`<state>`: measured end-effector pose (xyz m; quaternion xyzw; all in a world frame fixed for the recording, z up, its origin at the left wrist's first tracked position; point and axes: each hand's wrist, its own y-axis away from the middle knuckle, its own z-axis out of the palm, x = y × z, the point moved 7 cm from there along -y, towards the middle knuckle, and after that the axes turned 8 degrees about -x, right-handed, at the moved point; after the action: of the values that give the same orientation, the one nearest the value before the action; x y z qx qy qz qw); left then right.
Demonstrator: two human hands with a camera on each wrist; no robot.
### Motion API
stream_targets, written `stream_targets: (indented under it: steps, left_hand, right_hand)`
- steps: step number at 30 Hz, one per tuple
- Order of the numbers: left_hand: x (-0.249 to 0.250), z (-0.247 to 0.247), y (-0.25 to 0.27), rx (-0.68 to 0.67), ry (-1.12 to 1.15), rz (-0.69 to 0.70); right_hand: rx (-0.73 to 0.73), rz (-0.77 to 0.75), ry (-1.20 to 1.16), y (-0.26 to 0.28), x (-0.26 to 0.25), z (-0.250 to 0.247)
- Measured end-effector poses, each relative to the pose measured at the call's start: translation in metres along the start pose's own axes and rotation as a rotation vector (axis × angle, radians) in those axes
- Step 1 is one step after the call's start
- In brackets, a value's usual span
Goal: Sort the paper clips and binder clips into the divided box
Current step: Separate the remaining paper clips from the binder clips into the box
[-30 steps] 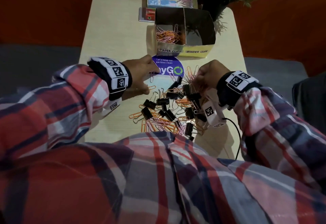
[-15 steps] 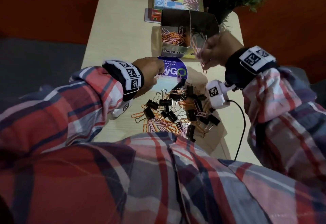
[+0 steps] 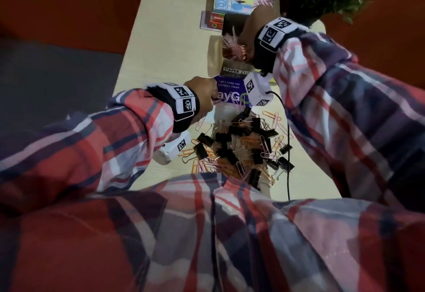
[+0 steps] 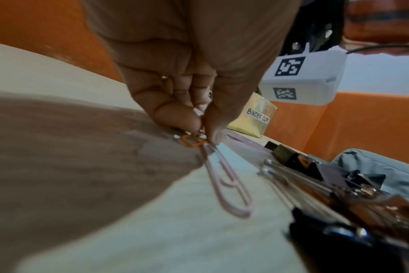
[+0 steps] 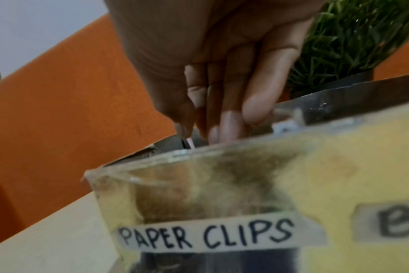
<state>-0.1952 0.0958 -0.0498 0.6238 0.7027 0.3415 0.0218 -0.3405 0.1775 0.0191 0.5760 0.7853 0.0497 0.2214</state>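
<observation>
Divided box (image 3: pixel 232 71): right hand (image 5: pixel 222 77), fingers loosely extended, above its paper-clip compartment. Left hand (image 4: pixel 194 88) in front of box, grip pinching paper clips (image 4: pixel 224 182) on desk (image 3: pixel 165 38).

Glossy yellow divided box (image 5: pixel 339 166) with paper-tape labels, pale matt wood-look table (image 3: pixel 161 38), black binder clips (image 3: pixel 230 135) with shiny wire handles, smooth pink-coated paper clip (image 4: pixel 224 184), soft plaid cloth sleeve (image 3: pixel 92 142)
</observation>
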Motion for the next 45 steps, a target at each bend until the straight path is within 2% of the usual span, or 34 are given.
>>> stream_targets:
  steps: [4,6,8,11,14,18,21,28,34,40,45]
  left_hand:
    - [0.000,0.002,-0.002,-0.027,0.004,0.008]
    - [0.000,0.003,-0.005,-0.052,-0.015,0.026]
    - [-0.002,0.003,-0.006,-0.083,-0.052,0.036]
    - [-0.011,0.001,-0.005,-0.124,-0.142,0.106]
    - [-0.018,0.003,0.003,-0.175,-0.222,0.165]
    - [-0.012,0.016,0.014,-0.236,-0.363,0.210]
    - [-0.001,0.020,0.016,-0.173,-0.365,0.262]
    - [0.021,0.017,-0.003,-0.082,-0.299,0.302]
    - [0.045,0.018,-0.022,-0.181,-0.573,0.393]
    - [0.056,0.009,-0.033,-0.148,-0.495,0.437]
    - [0.050,0.007,-0.038,-0.104,-0.426,0.393]
  right_hand:
    - [0.195,0.056,-0.013,0.017,0.012,-0.020]
    - [0.212,0.048,-0.016,0.036,0.024,-0.022]
    - [0.108,0.009,0.045,0.051,0.045,-0.008]
    - [-0.143,0.075,0.241,0.080,0.090,0.031]
    - [-0.304,0.014,0.454,0.106,0.109,0.066]
    - [-0.291,-0.093,0.534,0.133,0.092,0.081]
    - [-0.279,-0.149,0.613,0.145,0.075,0.094]
    - [-0.235,-0.168,0.556,0.148,0.069,0.102]
    - [-0.263,-0.132,0.525,0.146,0.064,0.105]
    - [-0.241,-0.116,0.496,0.145,0.060,0.109]
    - [-0.215,-0.103,0.527,0.143,0.059,0.110]
